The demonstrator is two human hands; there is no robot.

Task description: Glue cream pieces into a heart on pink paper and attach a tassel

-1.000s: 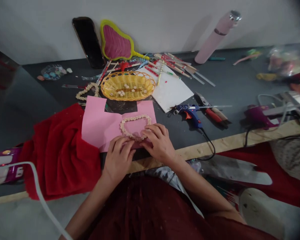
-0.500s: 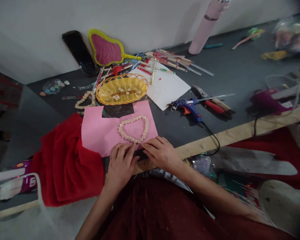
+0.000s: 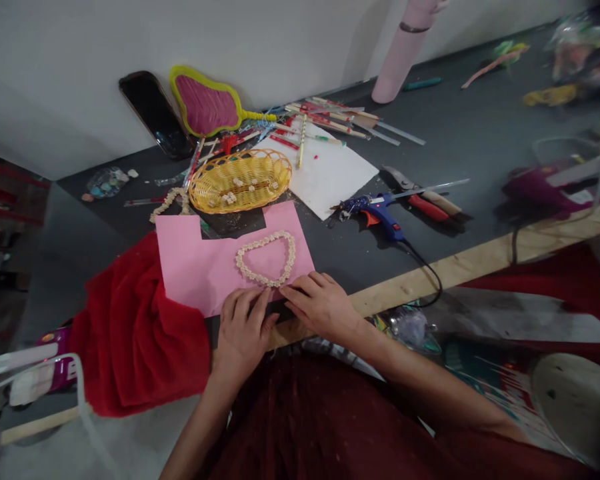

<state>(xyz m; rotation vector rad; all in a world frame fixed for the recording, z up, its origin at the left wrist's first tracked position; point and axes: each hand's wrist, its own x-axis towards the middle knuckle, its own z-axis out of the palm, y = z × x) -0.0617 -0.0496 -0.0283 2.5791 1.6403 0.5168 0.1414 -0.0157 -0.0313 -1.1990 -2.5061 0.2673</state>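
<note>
A sheet of pink paper (image 3: pixel 180 260) with a notch cut from its far edge lies before me at the table's front edge. On its right half rests a heart-shaped loop of small cream flower-like pieces (image 3: pixel 291 252), its rounded tip towards me. My left hand (image 3: pixel 245 327) lies with stretched fingers over the paper's near edge, just below the loop. My right hand (image 3: pixel 323 303) reaches in from the right, its fingers laid on the paper's near right corner by the loop's tip. I see nothing held in either hand; the undersides of the fingers are hidden.
A yellow woven basket (image 3: pixel 205 190) stands behind the paper, beside a second cream loop (image 3: pixel 167 203). To the right lie a blue glue gun (image 3: pixel 387 223) with its cord and red-handled pliers (image 3: pixel 433 205). A red cloth (image 3: pixel 145 333) drapes at left; a pink bottle (image 3: pixel 397 60) stands behind.
The whole view has shifted slightly. Both hands stay at the paper's near edge, and the heart-shaped loop keeps its place on the paper.
</note>
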